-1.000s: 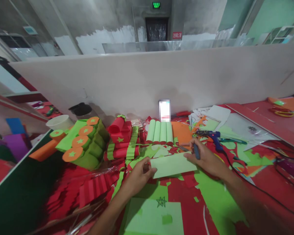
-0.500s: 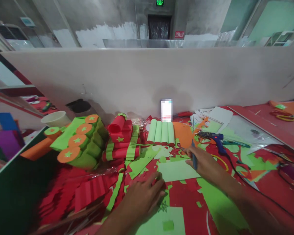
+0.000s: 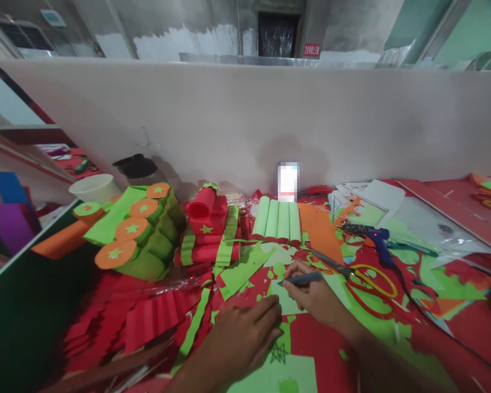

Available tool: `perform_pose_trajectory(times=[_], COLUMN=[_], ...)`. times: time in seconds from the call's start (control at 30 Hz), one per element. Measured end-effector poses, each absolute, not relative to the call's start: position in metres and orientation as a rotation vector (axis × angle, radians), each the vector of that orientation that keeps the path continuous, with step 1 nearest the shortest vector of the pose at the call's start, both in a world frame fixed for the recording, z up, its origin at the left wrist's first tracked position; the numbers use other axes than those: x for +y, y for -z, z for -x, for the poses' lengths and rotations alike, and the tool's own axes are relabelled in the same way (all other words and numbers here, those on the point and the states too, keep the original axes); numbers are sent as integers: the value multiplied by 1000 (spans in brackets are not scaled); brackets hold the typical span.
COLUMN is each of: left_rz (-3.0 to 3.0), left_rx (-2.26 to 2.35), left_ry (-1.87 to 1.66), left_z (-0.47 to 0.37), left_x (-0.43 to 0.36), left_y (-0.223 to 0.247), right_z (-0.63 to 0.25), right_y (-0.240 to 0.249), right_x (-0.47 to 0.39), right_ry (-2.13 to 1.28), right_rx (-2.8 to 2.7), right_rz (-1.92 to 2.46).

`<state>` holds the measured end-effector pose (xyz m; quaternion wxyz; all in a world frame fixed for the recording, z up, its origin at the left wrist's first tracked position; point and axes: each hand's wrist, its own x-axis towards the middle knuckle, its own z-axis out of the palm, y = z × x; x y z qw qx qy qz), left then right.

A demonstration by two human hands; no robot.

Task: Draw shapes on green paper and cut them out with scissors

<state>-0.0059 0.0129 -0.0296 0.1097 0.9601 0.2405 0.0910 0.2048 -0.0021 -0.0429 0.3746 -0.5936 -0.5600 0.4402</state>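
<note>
Red tabletop point(image 3: 313, 332) lies under one pale green sheet point(image 3: 288, 303). Near-left of it, the left hand point(image 3: 245, 333) rests flat, fingers together. At its right, the right hand point(image 3: 311, 297) pinches one pen point(image 3: 306, 279), just brought to its left end, seemingly for marking. Right of it, one pair of scissors point(image 3: 346, 271) is newly uncovered; beyond it, four green rolls point(image 3: 272, 218) and one lit screen point(image 3: 287, 181).

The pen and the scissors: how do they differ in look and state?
The pen is held in the right hand; the scissors lie untouched. The pen is slim and dark; the scissors are larger, with red and yellow handles. Both point roughly leftward.
</note>
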Motion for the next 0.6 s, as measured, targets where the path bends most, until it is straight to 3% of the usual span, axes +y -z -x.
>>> perform_pose_trajectory(times=[0.6], left_rz=[-2738], left_rx=[841], left_ry=[-350], left_z=[4], left_x=[12], left_y=[28], right_z=[-205], right_y=[55], right_x=[-3], right_ry=[-986], right_rx=[-1477], right_rz=[1670])
